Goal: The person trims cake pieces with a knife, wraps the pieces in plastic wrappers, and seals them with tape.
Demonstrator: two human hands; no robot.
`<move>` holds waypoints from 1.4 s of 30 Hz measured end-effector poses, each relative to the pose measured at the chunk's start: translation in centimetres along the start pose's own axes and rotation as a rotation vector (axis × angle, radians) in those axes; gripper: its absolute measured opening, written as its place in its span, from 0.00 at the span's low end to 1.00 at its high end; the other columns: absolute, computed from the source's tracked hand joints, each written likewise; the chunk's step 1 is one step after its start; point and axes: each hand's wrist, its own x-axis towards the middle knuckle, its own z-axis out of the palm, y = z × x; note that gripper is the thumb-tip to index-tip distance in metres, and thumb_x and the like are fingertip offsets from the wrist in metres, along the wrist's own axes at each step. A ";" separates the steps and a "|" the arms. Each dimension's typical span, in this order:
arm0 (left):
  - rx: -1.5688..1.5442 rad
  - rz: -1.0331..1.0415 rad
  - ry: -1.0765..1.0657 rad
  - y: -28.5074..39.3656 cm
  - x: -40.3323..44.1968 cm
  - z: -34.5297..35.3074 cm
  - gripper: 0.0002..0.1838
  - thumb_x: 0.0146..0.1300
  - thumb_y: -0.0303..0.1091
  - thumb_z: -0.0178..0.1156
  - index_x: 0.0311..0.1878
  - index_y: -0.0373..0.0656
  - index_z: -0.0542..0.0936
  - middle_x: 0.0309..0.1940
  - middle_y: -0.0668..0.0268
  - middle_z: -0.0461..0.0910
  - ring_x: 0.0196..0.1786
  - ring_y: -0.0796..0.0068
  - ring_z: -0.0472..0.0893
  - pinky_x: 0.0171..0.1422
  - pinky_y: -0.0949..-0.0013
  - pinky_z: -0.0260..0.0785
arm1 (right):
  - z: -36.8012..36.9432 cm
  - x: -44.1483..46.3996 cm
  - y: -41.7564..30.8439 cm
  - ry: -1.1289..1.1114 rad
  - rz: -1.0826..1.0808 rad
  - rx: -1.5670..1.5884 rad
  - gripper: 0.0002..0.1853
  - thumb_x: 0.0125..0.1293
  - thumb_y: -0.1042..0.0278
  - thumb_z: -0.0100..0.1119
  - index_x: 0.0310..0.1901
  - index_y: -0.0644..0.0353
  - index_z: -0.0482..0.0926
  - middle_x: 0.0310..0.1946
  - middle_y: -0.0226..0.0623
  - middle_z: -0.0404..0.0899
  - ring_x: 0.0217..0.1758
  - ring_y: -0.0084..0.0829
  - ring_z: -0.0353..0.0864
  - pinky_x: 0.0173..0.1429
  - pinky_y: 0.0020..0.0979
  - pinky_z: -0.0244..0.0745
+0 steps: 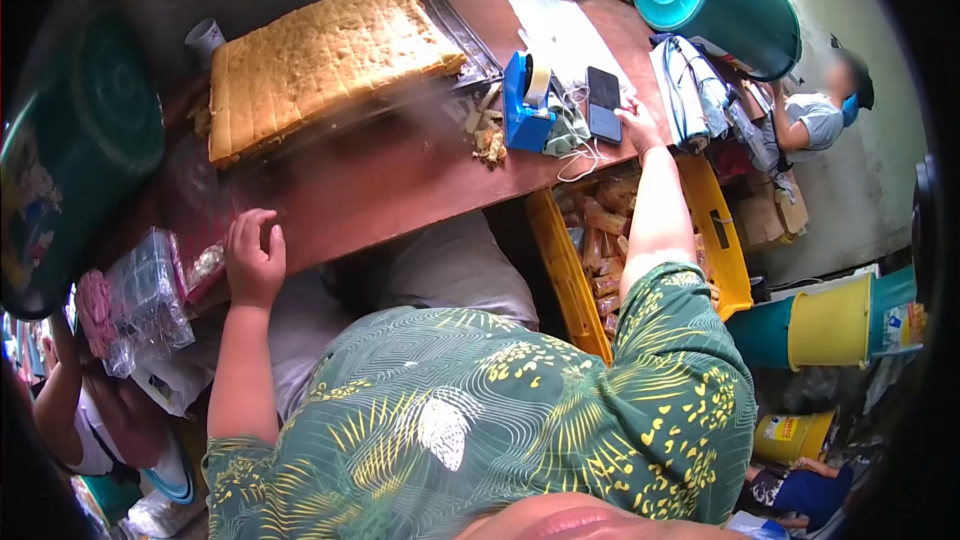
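the person wears a dark green shirt (520, 410) with short sleeves, yellow leaf and spot shapes, thin pale wavy lines and one white leaf.

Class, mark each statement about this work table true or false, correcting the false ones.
1. The tape dispenser is blue. True.
2. The left hand is holding the phone. False: the phone lies on the table, beside the right hand.
3. The yellow crate is empty. False: it holds many pieces.
4. The golden slab has lines across its top. True.
5. The cup stands beside the phone. False: it is near the slab's left end.
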 end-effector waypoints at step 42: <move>-0.145 -0.050 -0.101 -0.3 0.9 -1.3 0.05 0.56 0.28 0.63 0.36 0.47 0.82 0.31 0.66 0.82 0.40 0.60 0.80 0.53 0.56 0.69 | 14.6 10.7 -12.1 -0.068 0.092 -0.934 0.27 0.63 0.41 0.66 0.53 0.54 0.88 0.52 0.41 0.88 0.57 0.39 0.86 0.64 0.39 0.78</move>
